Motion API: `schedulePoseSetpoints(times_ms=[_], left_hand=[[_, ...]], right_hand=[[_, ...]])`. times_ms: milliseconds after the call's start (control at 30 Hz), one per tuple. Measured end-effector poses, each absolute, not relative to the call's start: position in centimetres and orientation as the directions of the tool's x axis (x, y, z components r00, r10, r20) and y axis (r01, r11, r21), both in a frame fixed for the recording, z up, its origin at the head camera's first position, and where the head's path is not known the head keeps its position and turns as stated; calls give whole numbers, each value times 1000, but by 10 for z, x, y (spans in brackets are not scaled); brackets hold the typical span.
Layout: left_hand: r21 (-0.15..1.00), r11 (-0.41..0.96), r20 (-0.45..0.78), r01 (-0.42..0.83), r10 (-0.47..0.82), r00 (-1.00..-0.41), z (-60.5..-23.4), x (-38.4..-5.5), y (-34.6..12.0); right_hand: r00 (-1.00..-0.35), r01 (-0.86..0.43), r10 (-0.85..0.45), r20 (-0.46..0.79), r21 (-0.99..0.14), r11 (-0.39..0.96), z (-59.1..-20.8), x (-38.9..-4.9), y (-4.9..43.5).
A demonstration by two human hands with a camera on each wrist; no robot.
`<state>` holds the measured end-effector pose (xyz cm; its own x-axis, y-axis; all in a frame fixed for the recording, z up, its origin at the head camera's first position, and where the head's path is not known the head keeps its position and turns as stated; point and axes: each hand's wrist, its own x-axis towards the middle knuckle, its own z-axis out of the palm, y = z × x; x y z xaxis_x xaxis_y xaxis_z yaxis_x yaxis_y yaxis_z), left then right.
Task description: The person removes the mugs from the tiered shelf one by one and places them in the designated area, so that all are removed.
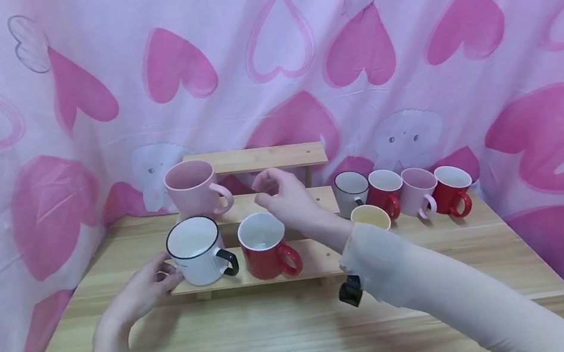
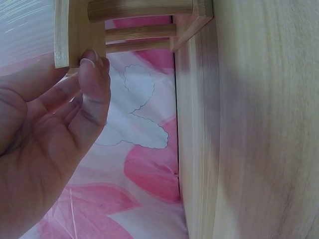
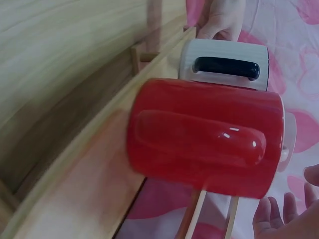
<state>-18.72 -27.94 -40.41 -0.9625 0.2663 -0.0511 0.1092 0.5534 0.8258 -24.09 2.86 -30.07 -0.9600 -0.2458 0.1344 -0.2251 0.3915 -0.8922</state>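
L. hand (image 1: 141, 289) grips the L. end of a 3-tier wooden stand (image 1: 321, 259) on the counter (image 1: 262, 341); R. hand (image 1: 288, 202), loosely curled w/ nothing in it, hovers over the mid. tier. Bottom tier: red mug (image 1: 262, 263) beside black-rimmed white mug (image 1: 194, 266); mid. tier, L.: pink mug (image 1: 190, 198). Risk: a tug on the stand could tip the red mug, near the front edge; R. sleeve (image 1: 408, 266), if drawn back low, might clip the cream-lined cup (image 1: 371, 219). Count: 3 mugs on stand; on counter, R., that 1 cup (handle hidden) + 4 mugs, i.e. 2nd black-rimmed mug (image 1: 351, 205), 2nd red mug (image 1: 382, 193), 2nd pink mug (image 1: 415, 196), 3rd red mug (image 1: 446, 192).
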Motion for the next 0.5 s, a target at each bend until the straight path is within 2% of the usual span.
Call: schedulePoseSetpoints(times_ms=[300, 500], left_hand=[[820, 561, -52, 112, 269, -962, -406, -188, -276], [817, 564, -40, 121, 266, -963, -405, -187, -279]], right_hand=[[-957, -213, -277, 88, -860, 463, -293, -260, 2], [-938, -202, -346, 21, -845, 496, -290, -271, -15]])
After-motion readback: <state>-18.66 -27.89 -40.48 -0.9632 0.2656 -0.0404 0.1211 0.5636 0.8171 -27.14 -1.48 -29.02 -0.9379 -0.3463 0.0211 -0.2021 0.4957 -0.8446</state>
